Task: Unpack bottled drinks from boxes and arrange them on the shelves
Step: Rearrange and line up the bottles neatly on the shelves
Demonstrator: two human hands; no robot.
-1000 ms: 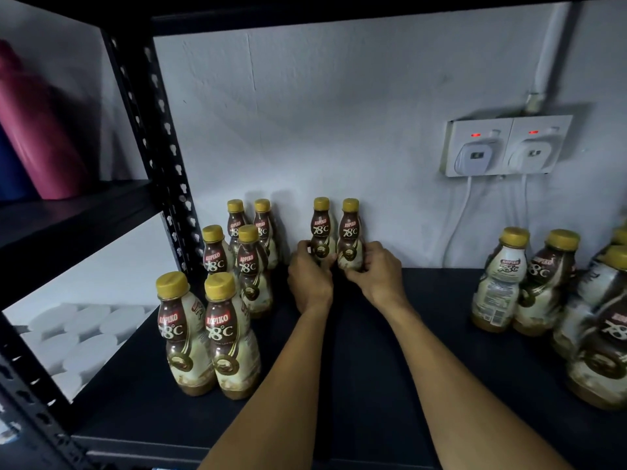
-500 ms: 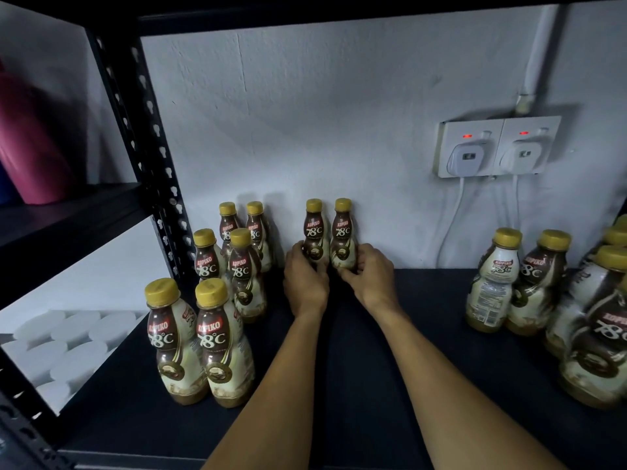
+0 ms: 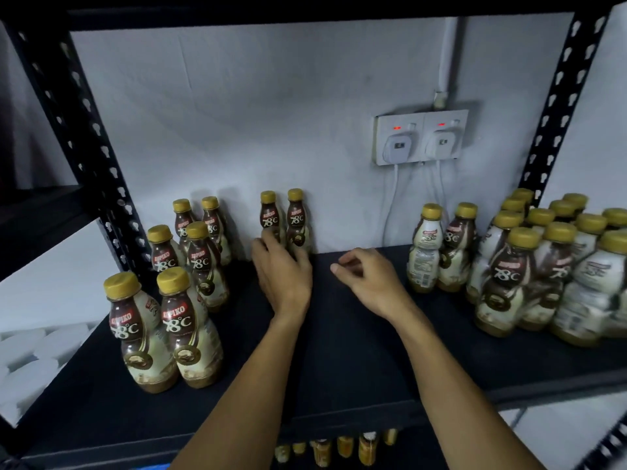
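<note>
Nearest, under the front lip of the black metal shelf (image 3: 339,368), a row of gold caps (image 3: 342,447) showed from the level below, so that tier seemed already stocked. On the shelf's left side, gold-capped, brown-and-cream plastic coffee bottles stood in twos. A front pair (image 3: 190,330), a middle pair (image 3: 200,259) and a rear pair (image 3: 212,215) stepped back beside the black perforated upright (image 3: 101,157), apparently to build a tidy double file.

Farther in, the left hand (image 3: 283,269) lay with flat fingers against the lower bodies of a fourth pair (image 3: 296,215). These two stood upright, side by side, close against the grey wall (image 3: 237,113). The hand grasped nothing and was probably nudging them square to start the next file. The right hand (image 3: 366,279) hung near it over bare shelf, fingers loosely curled and empty, apart from every bottle.

To the right, a dense cluster of the same bottles (image 3: 543,266) stood with labels facing all ways, likely the stock to draw from next. Behind, a white double wall socket (image 3: 420,137) with two plugs sent white cables (image 3: 392,205) down behind the shelf, and keeping bottles off them seemed wise.
</note>
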